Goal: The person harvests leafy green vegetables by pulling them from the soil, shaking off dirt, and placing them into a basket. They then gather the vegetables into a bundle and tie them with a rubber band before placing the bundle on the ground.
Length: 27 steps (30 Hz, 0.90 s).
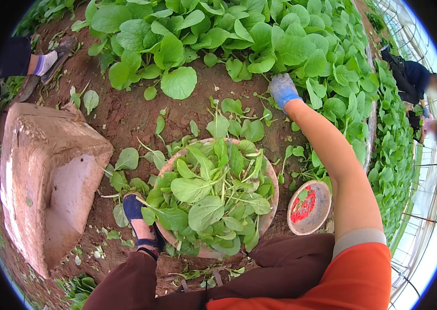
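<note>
My right hand (282, 91), in a blue and grey work glove, reaches forward to the base of the standing leafy greens (296, 46). Its fingertips are among the lower leaves and stems, so whether they grip anything is hidden. My left hand is out of view. Between my feet a wide round basin (270, 186) holds a heap of loose picked greens (207, 190), some hanging over its rim. To the right of it, below my outstretched forearm, a small plastic basket (324, 197) tilts on the soil with red bands or ties (303, 205) inside.
A muddy foam box (28, 155) lies tipped on its side at left. Another person's shoe (59, 58) rests at upper left. Loose leaves (127, 159) are scattered on the brown soil (114, 112). Two people (412, 77) are by the greenhouse wall (427, 186) at far right.
</note>
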Motion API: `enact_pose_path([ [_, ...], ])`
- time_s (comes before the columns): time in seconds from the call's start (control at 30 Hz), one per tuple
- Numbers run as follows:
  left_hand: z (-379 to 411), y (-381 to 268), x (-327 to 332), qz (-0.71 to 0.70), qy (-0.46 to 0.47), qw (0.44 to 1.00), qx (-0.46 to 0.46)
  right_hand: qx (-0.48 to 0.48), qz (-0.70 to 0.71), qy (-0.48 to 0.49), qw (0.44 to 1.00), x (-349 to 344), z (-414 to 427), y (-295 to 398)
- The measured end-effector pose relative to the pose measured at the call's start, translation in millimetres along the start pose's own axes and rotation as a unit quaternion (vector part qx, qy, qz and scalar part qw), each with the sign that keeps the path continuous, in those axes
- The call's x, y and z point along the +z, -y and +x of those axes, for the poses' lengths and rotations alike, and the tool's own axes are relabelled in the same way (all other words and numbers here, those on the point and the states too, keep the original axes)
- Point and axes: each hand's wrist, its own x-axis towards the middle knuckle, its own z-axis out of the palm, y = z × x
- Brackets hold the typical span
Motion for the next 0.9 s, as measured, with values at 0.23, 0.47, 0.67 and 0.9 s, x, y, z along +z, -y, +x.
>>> enact_pose_path([
  [0.23,0,1,-14,-0.016,0.018,0.999,-0.036,0.039,-0.057,-0.009,0.998,71,45,-8],
  [0.47,8,-5,-42,-0.021,0.047,0.997,-0.059,0.055,-0.075,-0.019,0.996,125,58,-33],
  [0.67,5,-13,-60,-0.026,0.062,0.996,-0.066,0.016,-0.049,0.139,0.989,103,70,-33],
  [0.9,6,-12,-82,-0.051,0.06,0.996,-0.042,-0.024,-0.053,0.309,0.949,70,80,-23],
])
